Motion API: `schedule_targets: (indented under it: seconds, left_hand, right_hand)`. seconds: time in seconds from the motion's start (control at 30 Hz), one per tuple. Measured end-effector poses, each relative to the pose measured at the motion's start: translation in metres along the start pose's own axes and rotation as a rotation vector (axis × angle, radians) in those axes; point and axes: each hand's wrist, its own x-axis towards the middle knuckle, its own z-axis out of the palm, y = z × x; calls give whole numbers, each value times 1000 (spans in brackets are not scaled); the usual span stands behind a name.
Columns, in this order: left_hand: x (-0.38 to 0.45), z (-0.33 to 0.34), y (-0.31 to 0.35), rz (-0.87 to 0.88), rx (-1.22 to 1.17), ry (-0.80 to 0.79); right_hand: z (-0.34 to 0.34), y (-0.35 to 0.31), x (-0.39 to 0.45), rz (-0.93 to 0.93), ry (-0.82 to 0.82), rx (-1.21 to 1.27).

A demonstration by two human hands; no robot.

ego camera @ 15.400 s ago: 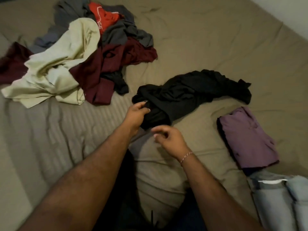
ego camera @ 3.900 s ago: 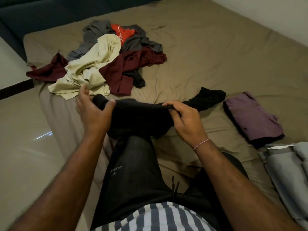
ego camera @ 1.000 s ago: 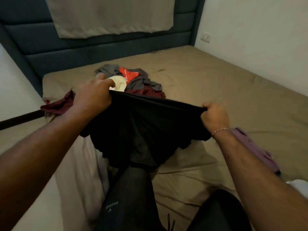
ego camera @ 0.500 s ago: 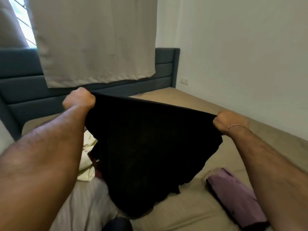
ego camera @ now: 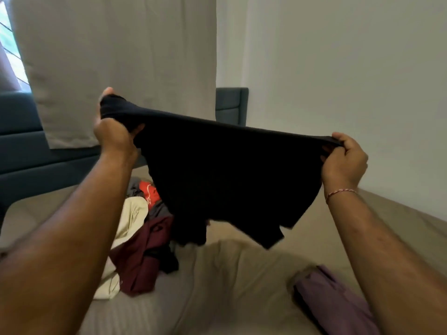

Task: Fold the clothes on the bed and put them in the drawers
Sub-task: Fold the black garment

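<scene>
A black garment (ego camera: pixel 229 175) hangs spread in the air above the bed (ego camera: pixel 229 274). My left hand (ego camera: pixel 113 134) grips its upper left corner, bunched in the fist. My right hand (ego camera: pixel 343 160) pinches the upper right corner, lower than the left. Its bottom edge dangles over a heap of unfolded clothes (ego camera: pixel 142 247): cream, maroon, red and grey pieces. A folded purple garment (ego camera: pixel 338 303) lies on the bed at the lower right, partly behind my right forearm.
The bed has a tan sheet and a dark blue padded headboard (ego camera: pixel 21 151) at the left. A beige curtain (ego camera: pixel 121 64) hangs behind the garment. A white wall (ego camera: pixel 338 68) runs along the bed's right side.
Both hands lifted the black garment off the bed and raised it, stretched between them. My view tilted up, and the left hand now sits higher than the right.
</scene>
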Motion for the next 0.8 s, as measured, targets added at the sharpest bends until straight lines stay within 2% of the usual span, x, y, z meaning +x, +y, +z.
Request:
schedule_targets:
  seconds: [0.07,0.13,0.23,0.3,0.37,0.43,0.5,0.53,0.6,0.67,0.73,0.8]
  left_hand:
    - [-28,-39,5,130,55,-31]
    - [-63,-101,6,290,244,-57]
    - [-130,-232,0,401,992,-205]
    - [-174,-314,-4,263,1412,-246]
    - [-216,-380,-8,67,1833,-304]
    - [-256,-422,-5,-192,2101,-310]
    - [-282,-446,-8,-337,2108,-159]
    - [-287,-451,-12,-368,2028,-55]
    - [-292,-454,-21,-474,1616,202]
    - [-298,-446,-30,-566,1172,369]
    - [-301,-447,-31,-536,1066,369]
    - [-303,-450,-26,-512,1147,313]
  right_hand:
    - [-21,19,-26,-50,-23,-37]
    - [-50,44,-63,-133,-58,-108]
    - [-104,110,-141,-97,-167,-368]
    - [-135,160,-195,29,-359,-595]
    - [-159,205,-247,187,-662,-845]
    - [-178,232,-288,331,-865,-984]
    - [-190,246,-313,406,-925,-1014]
    - [-193,249,-319,420,-936,-1020]
    - [-199,252,-326,442,-949,-1034]
    - [-206,253,-328,451,-929,-1027]
    - [-208,252,-328,436,-897,-1011]
    - [-209,249,-326,407,-866,-1013]
